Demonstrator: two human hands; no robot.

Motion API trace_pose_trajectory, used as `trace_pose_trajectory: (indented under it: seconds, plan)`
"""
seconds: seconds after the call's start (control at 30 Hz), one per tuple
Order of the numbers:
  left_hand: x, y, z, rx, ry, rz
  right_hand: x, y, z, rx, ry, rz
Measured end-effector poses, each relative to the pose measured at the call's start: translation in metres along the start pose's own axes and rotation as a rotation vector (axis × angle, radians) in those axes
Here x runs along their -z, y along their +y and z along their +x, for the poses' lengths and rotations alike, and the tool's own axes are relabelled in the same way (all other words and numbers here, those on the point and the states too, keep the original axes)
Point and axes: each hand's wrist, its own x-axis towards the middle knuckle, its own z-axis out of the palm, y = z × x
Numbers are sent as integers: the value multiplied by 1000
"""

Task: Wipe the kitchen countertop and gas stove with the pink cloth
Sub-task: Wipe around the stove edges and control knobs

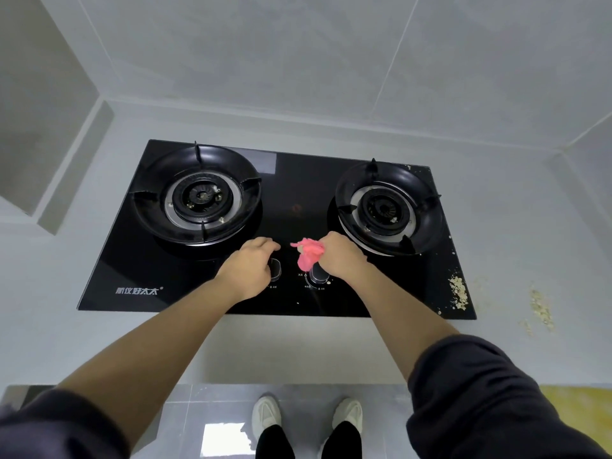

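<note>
The pink cloth (309, 255) is bunched in the closed fist of the right hand (341, 258), its long axis steep and its loose end pointing left, over the right knob (319, 274) of the gas stove (298, 180). The left hand (250, 268) is curled above the left knob (275, 270); whether it is gripped cannot be told.

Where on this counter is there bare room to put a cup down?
Bare countertop lies left of the stove, in the strip behind it along the tiled wall, and in front, under both forearms. Crowded: the knobs, where the left hand and the right hand gripping the pink cloth sit. Crumbs litter the stove's right edge and the countertop beside it.
</note>
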Motion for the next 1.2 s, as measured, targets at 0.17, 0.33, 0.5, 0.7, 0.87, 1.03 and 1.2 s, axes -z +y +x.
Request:
trace_pose_trajectory:
  seconds: [0.17,0.33,0.5,0.7,0.87,1.03,1.2]
  plan:
    - [7,-5,-1,16,-1,-1,-14,17,-15,-236,164,269]
    - [11,-9,-2,9,13,14,-29,37,-38,-241,277,183]
    - [12,-10,6,-11,-6,-9,-34,51,-58,3,252,93]
    - [6,-19,10,53,-121,10,-19,60,-68,220,63,-63]
    - [5,-21,10,36,-119,31,-12,63,-83,268,177,-10]
    - [-1,-23,10,37,-131,24,-35,20,-100,655,239,-127]
    - [-4,-23,8,51,-118,16,-55,-5,-91,706,172,-283]
